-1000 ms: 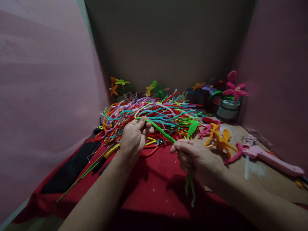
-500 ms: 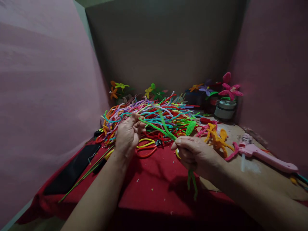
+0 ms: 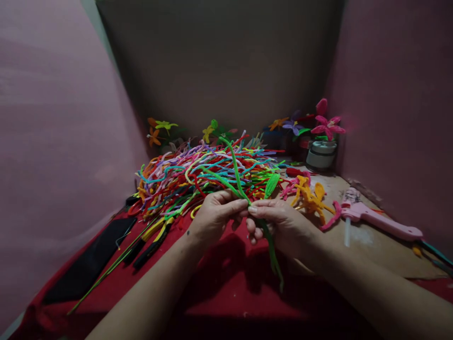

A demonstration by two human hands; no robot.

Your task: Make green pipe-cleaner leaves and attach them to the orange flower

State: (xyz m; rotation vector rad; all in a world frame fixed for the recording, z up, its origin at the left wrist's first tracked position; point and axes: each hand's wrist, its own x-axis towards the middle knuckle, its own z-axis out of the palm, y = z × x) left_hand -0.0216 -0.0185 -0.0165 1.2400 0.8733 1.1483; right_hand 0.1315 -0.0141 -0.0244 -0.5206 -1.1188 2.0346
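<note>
At the centre of our view, just above the near part of a red cloth [image 3: 219,302], were bright green fuzzy stems [image 3: 235,163], pinched where they met. Two ends forked away from us over the heap; darker green lengths dangled below our right hand.

Our left hand [image 3: 216,216] pressed thumb and fingertips together on the join. Our right hand [image 3: 283,219] pinched the same strands just beside it, thumb against curled fingers, the thumb tips nearly meeting. By our judgement, bending worked best with the right pinch firm and the left turning in small, snug wraps, free ends kept apart and the fuzz not crushed.

A green leaf shape [image 3: 272,185] stood behind our right hand; we could not tell whether it was attached. Beyond lay a heap of many-coloured fuzzy stems [image 3: 208,158]. To the left were black-and-yellow tool handles [image 3: 152,250] and a flat black object [image 3: 88,267]. To the right, an orange fuzzy piece [image 3: 309,200] and a pink glue gun [image 3: 385,224] rested on a tan board [image 3: 375,259]. Farther back, a pink flower [image 3: 329,127] rose above a pale pot [image 3: 320,158].
</note>
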